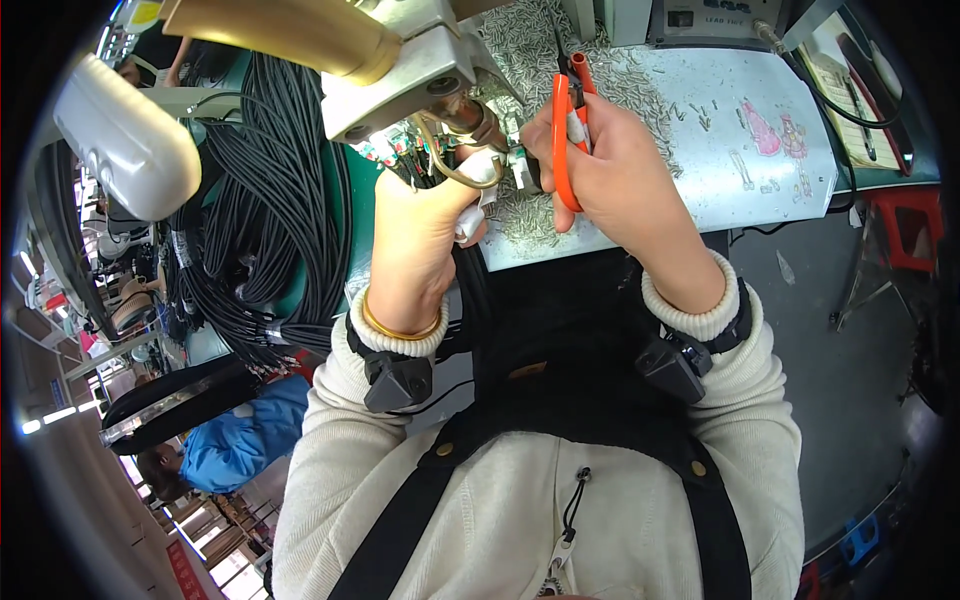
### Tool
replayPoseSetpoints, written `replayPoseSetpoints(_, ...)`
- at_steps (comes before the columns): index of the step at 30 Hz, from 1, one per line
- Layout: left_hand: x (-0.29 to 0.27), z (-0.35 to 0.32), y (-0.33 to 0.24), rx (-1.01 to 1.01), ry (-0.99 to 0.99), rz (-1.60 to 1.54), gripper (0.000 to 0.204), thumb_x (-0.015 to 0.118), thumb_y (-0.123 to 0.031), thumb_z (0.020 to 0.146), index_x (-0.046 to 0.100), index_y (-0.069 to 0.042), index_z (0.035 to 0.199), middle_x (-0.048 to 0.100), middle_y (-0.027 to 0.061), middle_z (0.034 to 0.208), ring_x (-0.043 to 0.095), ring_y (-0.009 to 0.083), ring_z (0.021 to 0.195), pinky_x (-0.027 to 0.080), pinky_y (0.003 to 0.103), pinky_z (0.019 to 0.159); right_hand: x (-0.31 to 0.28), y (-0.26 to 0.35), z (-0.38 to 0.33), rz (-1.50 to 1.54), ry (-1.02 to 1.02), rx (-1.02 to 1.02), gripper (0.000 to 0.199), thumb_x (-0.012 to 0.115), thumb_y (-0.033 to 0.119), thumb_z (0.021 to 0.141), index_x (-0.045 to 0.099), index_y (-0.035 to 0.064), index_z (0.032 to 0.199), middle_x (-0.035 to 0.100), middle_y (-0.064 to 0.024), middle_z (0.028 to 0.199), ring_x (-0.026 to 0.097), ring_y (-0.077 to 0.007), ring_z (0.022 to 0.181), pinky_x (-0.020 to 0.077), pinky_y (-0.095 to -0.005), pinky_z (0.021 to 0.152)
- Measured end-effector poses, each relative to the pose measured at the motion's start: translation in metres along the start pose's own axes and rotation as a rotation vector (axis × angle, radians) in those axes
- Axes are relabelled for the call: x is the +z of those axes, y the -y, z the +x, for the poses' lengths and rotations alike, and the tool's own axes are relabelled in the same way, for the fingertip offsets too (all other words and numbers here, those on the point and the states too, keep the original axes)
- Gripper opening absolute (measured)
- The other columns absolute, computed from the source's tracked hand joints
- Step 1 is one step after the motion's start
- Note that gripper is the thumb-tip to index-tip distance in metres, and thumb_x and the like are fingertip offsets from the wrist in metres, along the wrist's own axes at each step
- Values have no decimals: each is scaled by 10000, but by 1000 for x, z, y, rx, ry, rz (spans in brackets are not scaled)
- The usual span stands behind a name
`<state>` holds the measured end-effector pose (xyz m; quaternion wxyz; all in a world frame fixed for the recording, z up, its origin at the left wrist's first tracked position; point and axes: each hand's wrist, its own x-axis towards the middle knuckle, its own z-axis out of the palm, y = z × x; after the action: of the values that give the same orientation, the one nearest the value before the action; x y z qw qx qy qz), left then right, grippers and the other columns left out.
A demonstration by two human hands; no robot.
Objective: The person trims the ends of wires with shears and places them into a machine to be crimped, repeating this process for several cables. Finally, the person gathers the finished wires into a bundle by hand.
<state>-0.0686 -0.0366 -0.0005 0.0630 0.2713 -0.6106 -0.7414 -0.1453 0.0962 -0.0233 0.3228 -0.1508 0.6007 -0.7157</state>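
My left hand (412, 225) is closed around a bunch of thin black cables (432, 172) below the machine head. White wrapping covers some of its fingers. Small green and white connector ends (380, 150) show at the top of the bunch. My right hand (635, 165) grips a pair of pliers with orange handles (563, 150), their dark jaws pointing away from me. The right fingertips are beside a small white and green piece (522, 168) under the machine's metal tip (485, 128). Whether they touch that piece is hidden.
Many small metal pins (540, 40) lie heaped on the metal work plate (700, 170). A large coil of black cables (270, 190) is at the left, near a white lamp-like housing (130, 140). A control box (705, 22) stands behind. A person in blue (245, 435) is at the far left.
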Motion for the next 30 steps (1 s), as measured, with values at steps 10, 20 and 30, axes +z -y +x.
replayPoseSetpoints(10,0,1,-2,-7,14,18,178,666,-84,696,558,-5,814,531,23,613,428,55,424,295,188,354,3,2,-3,2,-15,-9,147,495,157,829,483,11,824,475,-32,598,458,-81,387,346,-194,374)
replayPoseSetpoints(20,-29,-24,6,-141,249,-254,212,588,-10,731,566,13,941,557,56,746,488,106,535,361,207,435,8,4,-34,75,44,-23,186,506,197,835,466,33,755,490,-35,580,423,-78,341,302,-184,326)
replayPoseSetpoints(30,-32,-73,9,-46,286,-175,230,594,22,720,557,2,947,564,77,828,504,110,598,396,221,487,21,-11,-68,768,326,474,230,419,230,876,469,42,753,503,-45,603,379,-77,300,259,-183,277)
